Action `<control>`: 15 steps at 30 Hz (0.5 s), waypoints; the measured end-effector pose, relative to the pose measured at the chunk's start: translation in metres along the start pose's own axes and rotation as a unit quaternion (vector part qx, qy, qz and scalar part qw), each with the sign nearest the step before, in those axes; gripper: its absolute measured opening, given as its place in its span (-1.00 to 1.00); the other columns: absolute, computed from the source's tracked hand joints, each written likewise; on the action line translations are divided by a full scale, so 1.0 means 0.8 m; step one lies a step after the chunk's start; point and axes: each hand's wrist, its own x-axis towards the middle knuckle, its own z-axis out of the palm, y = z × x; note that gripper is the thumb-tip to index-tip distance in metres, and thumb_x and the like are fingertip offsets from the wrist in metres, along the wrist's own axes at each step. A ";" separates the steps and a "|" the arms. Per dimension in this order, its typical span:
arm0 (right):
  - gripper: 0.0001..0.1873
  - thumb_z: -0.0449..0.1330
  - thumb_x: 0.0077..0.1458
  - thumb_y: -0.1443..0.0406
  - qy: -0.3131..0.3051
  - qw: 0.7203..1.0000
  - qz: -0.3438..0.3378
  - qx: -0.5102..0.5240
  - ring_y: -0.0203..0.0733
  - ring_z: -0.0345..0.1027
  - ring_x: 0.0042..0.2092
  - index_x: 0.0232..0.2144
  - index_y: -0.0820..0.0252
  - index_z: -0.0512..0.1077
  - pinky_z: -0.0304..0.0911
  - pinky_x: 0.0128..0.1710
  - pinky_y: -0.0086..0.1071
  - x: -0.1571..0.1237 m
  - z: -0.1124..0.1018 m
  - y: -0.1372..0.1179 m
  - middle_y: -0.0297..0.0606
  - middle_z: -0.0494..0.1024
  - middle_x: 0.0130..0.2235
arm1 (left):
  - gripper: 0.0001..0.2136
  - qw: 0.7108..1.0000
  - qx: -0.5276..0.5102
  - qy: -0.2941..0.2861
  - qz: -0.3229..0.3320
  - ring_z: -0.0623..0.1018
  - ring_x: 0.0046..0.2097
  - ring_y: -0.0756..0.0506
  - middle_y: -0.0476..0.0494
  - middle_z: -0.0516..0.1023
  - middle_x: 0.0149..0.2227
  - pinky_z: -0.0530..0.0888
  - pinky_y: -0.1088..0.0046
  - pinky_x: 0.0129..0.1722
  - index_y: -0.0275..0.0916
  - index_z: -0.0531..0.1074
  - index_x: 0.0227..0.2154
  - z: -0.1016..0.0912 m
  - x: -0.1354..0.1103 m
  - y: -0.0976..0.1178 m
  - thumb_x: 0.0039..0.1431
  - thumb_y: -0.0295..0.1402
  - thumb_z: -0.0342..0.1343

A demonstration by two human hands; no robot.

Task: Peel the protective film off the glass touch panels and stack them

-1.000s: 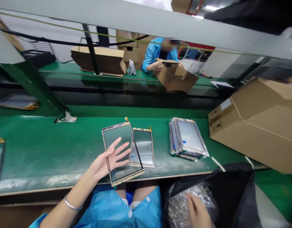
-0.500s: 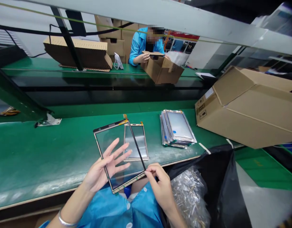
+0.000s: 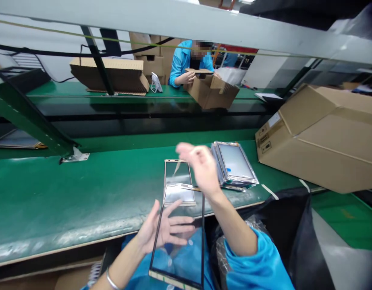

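A clear touch panel (image 3: 203, 237) with a black border is tilted over my lap, its pale edge strip toward me. My left hand (image 3: 166, 229) is behind the glass and bears it, fingers spread and thumb near the left edge. My right hand (image 3: 200, 163), blurred, is raised above the panel's far end, fingers pinched. From its fingertips hangs a thin pale strip (image 3: 176, 167), smeared by motion. Beyond, a second framed screen (image 3: 179, 197) lies flat on the green bench, partly covered by the panel.
Right of the hands, a stack of film-wrapped screens (image 3: 237, 163) lies on the green bench (image 3: 113, 189). A large cardboard box (image 3: 319, 141) stands farther right, above a black bag (image 3: 297, 229). Across the bench a co-worker (image 3: 181, 60) handles an open carton (image 3: 214, 94).
My right hand has left the panel's near right corner and risen up and away, with a thin strip in its fingers. The panel has turned and moved down and right; my view shifted slightly.
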 end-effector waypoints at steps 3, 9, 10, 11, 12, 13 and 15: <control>-0.86 0.03 0.23 0.21 0.353 0.900 -0.219 -0.131 -0.07 0.33 0.05 -0.35 0.10 0.14 0.27 -0.01 -0.03 0.013 -0.050 -0.001 -0.13 0.42 -0.05 | -0.26 0.999 0.021 0.004 0.035 0.45 0.10 -0.33 -0.42 0.41 0.11 0.47 0.14 -0.10 -0.19 -0.08 0.30 0.003 -0.009 0.001 0.16 -0.01 0.06; -0.97 0.15 0.12 0.37 0.166 0.973 0.001 -0.157 -0.25 0.42 -0.40 -0.33 0.17 0.37 0.36 -0.38 -0.37 -0.140 -0.062 0.039 -0.33 0.47 -0.41 | -0.35 0.970 0.068 0.143 0.184 0.45 0.11 -0.25 -0.29 0.46 0.09 0.48 0.21 -0.05 -0.06 -0.11 0.30 0.016 -0.020 0.042 0.24 -0.44 0.04; -0.95 0.15 0.11 0.38 0.105 0.983 0.055 -0.142 -0.27 0.41 -0.41 -0.32 0.17 0.40 0.35 -0.40 -0.40 -0.166 -0.052 0.047 -0.33 0.46 -0.41 | -0.37 0.966 0.067 0.147 0.200 0.45 0.11 -0.24 -0.27 0.47 0.09 0.48 0.22 -0.05 -0.03 -0.10 0.30 0.019 -0.019 0.046 0.24 -0.44 0.03; -0.94 0.15 0.11 0.38 0.063 0.985 0.096 -0.130 -0.27 0.40 -0.40 -0.32 0.17 0.42 0.34 -0.40 -0.42 -0.186 -0.042 0.053 -0.33 0.46 -0.41 | -0.38 0.963 0.069 0.149 0.212 0.45 0.11 -0.23 -0.25 0.47 0.09 0.48 0.23 -0.05 0.00 -0.08 0.29 0.022 -0.018 0.048 0.25 -0.44 0.03; -0.93 0.15 0.10 0.38 0.045 0.985 0.116 -0.121 -0.28 0.39 -0.40 -0.33 0.16 0.42 0.33 -0.40 -0.44 -0.201 -0.032 0.057 -0.34 0.45 -0.41 | -0.39 0.961 0.073 0.150 0.219 0.45 0.11 -0.23 -0.23 0.47 0.08 0.49 0.24 -0.05 0.02 -0.06 0.29 0.026 -0.017 0.049 0.25 -0.44 0.03; -0.93 0.14 0.09 0.39 0.046 0.984 0.123 -0.119 -0.28 0.38 -0.39 -0.35 0.16 0.42 0.32 -0.39 -0.45 -0.209 -0.025 0.060 -0.34 0.45 -0.41 | -0.40 0.960 0.077 0.151 0.224 0.46 0.10 -0.22 -0.22 0.48 0.08 0.49 0.25 -0.06 0.04 -0.03 0.28 0.029 -0.016 0.049 0.25 -0.43 0.03; -0.92 0.14 0.09 0.40 0.059 0.983 0.118 -0.131 -0.29 0.37 -0.37 -0.41 0.15 0.41 0.29 -0.37 -0.46 -0.214 -0.019 0.060 -0.35 0.44 -0.41 | -0.43 0.956 0.090 0.158 0.231 0.46 0.10 -0.22 -0.20 0.49 0.07 0.51 0.26 -0.07 0.06 0.04 0.26 0.035 -0.016 0.045 0.24 -0.42 0.05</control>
